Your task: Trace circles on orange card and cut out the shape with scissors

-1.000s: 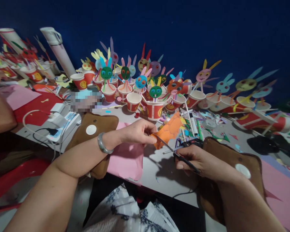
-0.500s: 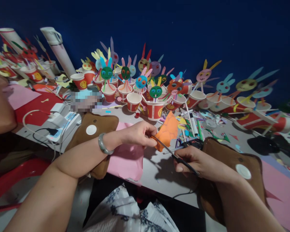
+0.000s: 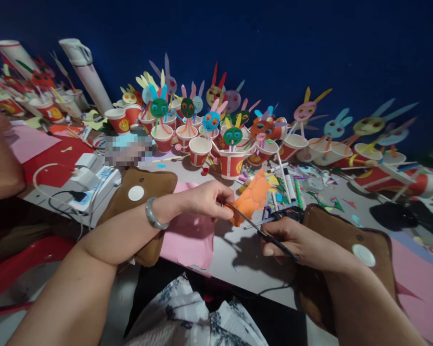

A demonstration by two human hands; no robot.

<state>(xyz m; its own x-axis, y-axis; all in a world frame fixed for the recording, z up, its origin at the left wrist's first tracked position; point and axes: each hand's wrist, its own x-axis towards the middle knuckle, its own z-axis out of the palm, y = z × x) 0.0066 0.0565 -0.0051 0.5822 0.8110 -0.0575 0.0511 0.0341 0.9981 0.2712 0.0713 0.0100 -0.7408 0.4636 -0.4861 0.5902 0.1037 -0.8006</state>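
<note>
Pinched between the thumb and fingers of my left hand [image 3: 216,201] is a piece of orange paper [image 3: 252,196] with drawn outlines on it. My right hand [image 3: 286,240] is wrapped round the handles of a pair of scissors [image 3: 250,223]. Their dark blades point left and lie against the paper's lower edge, close to my left fingertips. How far the blades are apart is hard to make out. Under my left wrist lie a pink sheet [image 3: 187,240] and a brown hand warmer [image 3: 139,192].
Paper cups [image 3: 231,163] with colourful rabbit faces line the back. Scraps and markers [image 3: 288,185] lie beyond my right hand. A second brown hand warmer [image 3: 339,235] is under my right forearm. A power strip [image 3: 94,192] sits left, near another person's arm [image 3: 2,154].
The orange paper has tilted slightly, its upper part leaning further right. Both hands and the scissors stay almost in place.
</note>
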